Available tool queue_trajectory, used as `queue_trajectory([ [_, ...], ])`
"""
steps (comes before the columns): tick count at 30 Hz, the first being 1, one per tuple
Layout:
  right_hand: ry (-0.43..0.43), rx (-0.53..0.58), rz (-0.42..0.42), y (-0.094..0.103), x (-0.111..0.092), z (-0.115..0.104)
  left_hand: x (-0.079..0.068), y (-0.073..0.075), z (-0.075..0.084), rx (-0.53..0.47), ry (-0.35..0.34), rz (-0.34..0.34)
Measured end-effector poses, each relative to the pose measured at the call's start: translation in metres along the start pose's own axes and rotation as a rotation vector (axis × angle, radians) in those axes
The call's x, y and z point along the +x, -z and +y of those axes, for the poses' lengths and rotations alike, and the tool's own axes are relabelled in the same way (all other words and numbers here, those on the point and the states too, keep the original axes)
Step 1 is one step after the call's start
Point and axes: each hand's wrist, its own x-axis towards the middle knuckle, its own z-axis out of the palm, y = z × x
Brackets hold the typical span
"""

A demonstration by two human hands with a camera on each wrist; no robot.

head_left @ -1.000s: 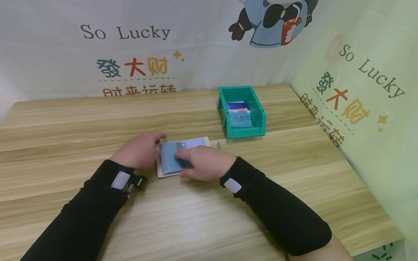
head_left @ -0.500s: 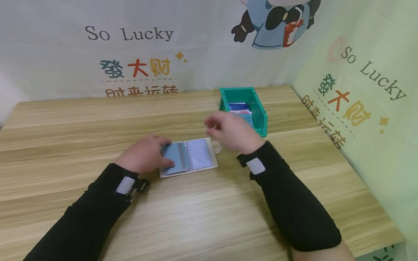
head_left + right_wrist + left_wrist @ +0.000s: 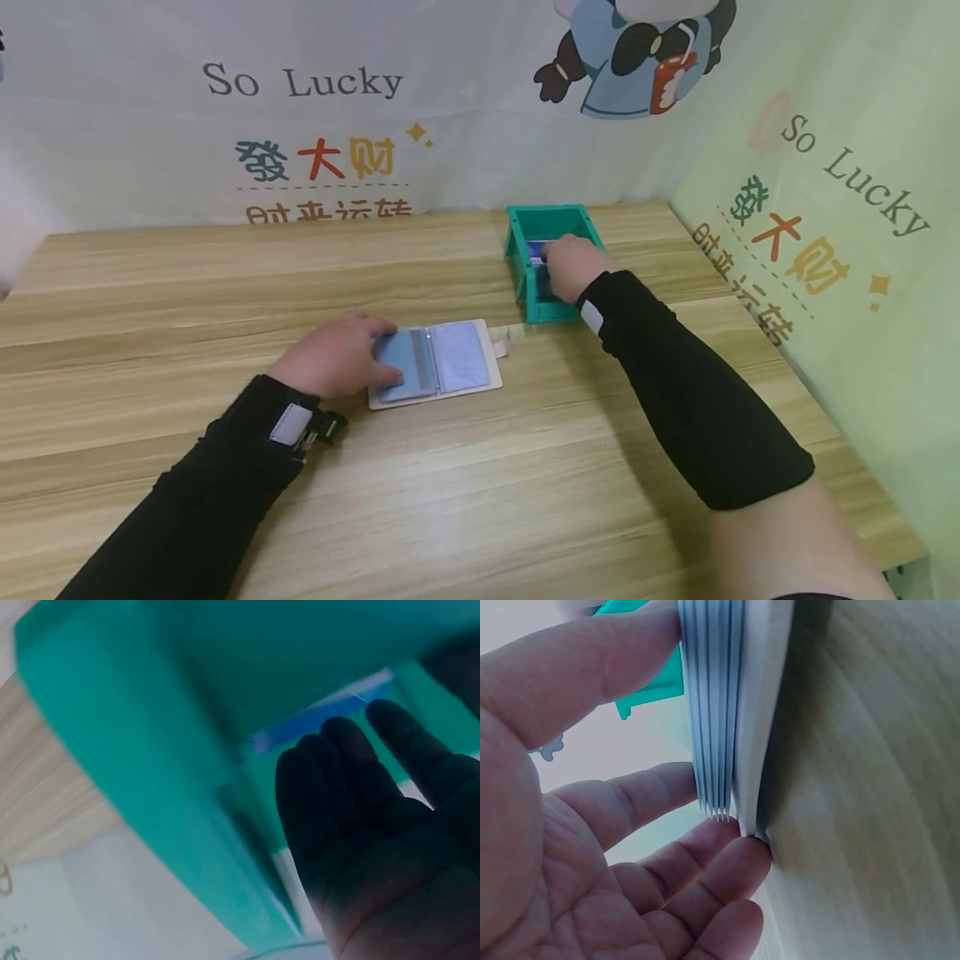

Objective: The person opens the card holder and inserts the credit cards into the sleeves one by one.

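A small card holder [image 3: 462, 358] lies spread open on the table, with bluish clear sleeves and a white cover. My left hand [image 3: 330, 354] rests at its left edge, thumb on the sleeves. In the left wrist view, the relaxed fingers of my left hand [image 3: 577, 847] touch the edges of the stacked sleeves [image 3: 714, 712] and the cover [image 3: 765, 690]. My right hand [image 3: 576, 265] reaches into a green bin [image 3: 555, 313]. Blue and white cards [image 3: 536, 250] show beside it. The right wrist view shows my right hand [image 3: 382, 832] with fingers extended near a blue card [image 3: 319, 720], gripping nothing visible.
The bin stands near the back right of the wooden table [image 3: 420, 500]. A printed cloth backdrop [image 3: 465, 125] rises behind the table and along its right side. A small white strap [image 3: 502, 343] sticks out from the card holder's right edge.
My right hand has left the card holder's sleeves and moved right and away from me into the bin. My left hand has shifted slightly, its thumb now on the sleeves.
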Motion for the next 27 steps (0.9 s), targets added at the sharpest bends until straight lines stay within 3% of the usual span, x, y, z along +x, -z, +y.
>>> queue_trajectory([
  [8, -0.031, -0.089, 0.003, -0.005, 0.005, -0.004, -0.001, 0.000, 0.000, 0.004, -0.006, 0.002],
  [18, -0.046, -0.069, -0.018, -0.004, 0.010, -0.005, -0.001, 0.003, 0.002, 0.011, 0.000, -0.007],
  [27, -0.039, -0.079, -0.086, -0.010, 0.022, 0.002, -0.001, 0.003, 0.002, -0.002, 0.006, -0.010],
])
